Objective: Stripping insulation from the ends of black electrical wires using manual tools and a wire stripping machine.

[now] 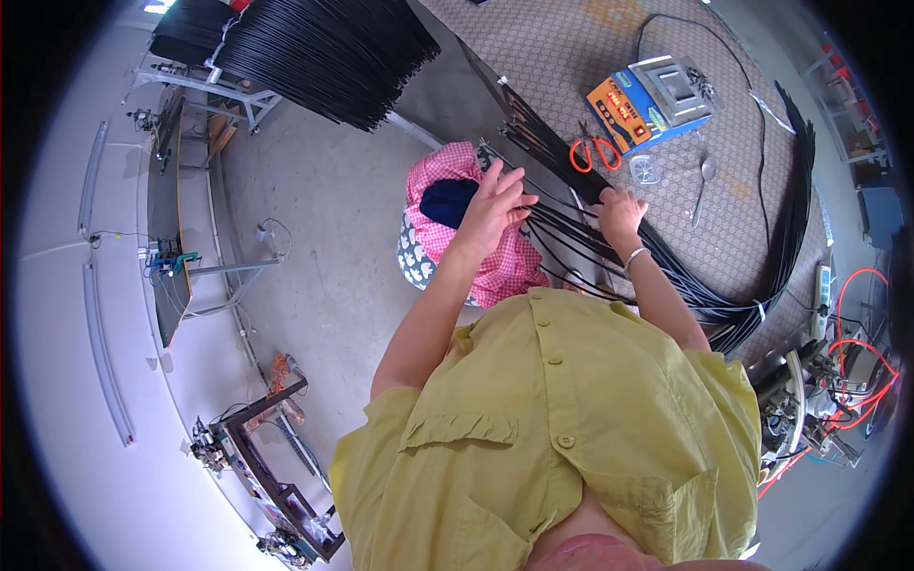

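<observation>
Long black cables (666,259) lie in a loose bundle along the table edge and fan out toward my lap. My right hand (621,217) is closed on part of that bundle, its fingers curled down over the strands. To the left, my left hand (493,211) is raised beside the cable ends with its fingers spread, and I see nothing gripped in it. Beneath it, a pink checked cloth (519,257) is draped over my lap, with a dark blue cloth (447,202) on top. Red-handled scissors (594,154) rest on the table just beyond my right hand.
On the patterned table (733,133) stand a blue and orange box (638,109) with a metal device (678,90) on top, a small clear dish (645,170) and a spoon (705,186). A thick black cable bundle (324,52) hangs at far left. Machinery (809,409) with red hoses stands right.
</observation>
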